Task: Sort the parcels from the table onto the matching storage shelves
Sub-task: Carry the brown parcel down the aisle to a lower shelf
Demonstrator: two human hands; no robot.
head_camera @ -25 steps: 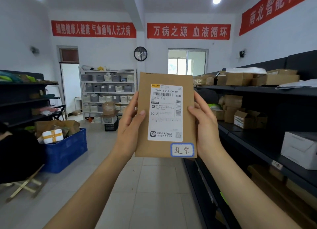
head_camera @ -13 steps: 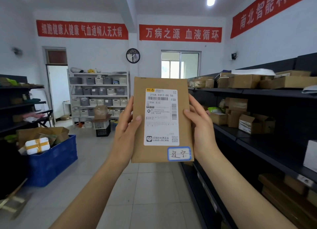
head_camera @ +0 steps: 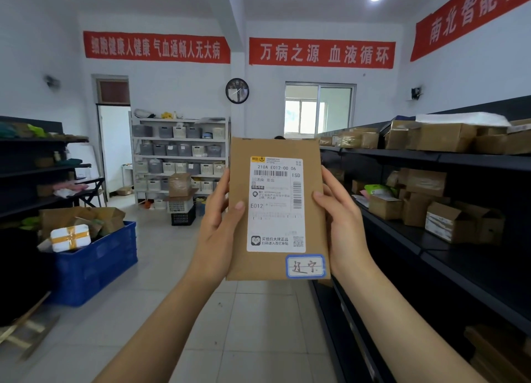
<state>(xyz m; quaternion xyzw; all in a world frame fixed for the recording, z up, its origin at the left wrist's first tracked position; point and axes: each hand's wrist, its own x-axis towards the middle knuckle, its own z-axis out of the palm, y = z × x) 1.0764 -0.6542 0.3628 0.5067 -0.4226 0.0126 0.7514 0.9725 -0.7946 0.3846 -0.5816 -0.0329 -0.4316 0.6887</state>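
**Forward along the aisle, brown parcel (head_camera: 275,147) lower in view**

Since a second ago the black shelving (head_camera: 431,156) off my right hand (head_camera: 342,224) has drawn closer, and the blue crate (head_camera: 94,263) beyond my left hand (head_camera: 218,224) looks larger. Both hands pinch the parcel's long edges, thumbs on the front, fingers behind. It stands upright between them, long axis vertical, with the shipping label (head_camera: 275,227) and handwritten tag (head_camera: 305,266) facing me. The shelving lies to the right, so I judge my right hand the nearer one for placing.

Brown parcel (head_camera: 275,210), white label (head_camera: 275,207), blue crate (head_camera: 97,265), red banners (head_camera: 321,53)
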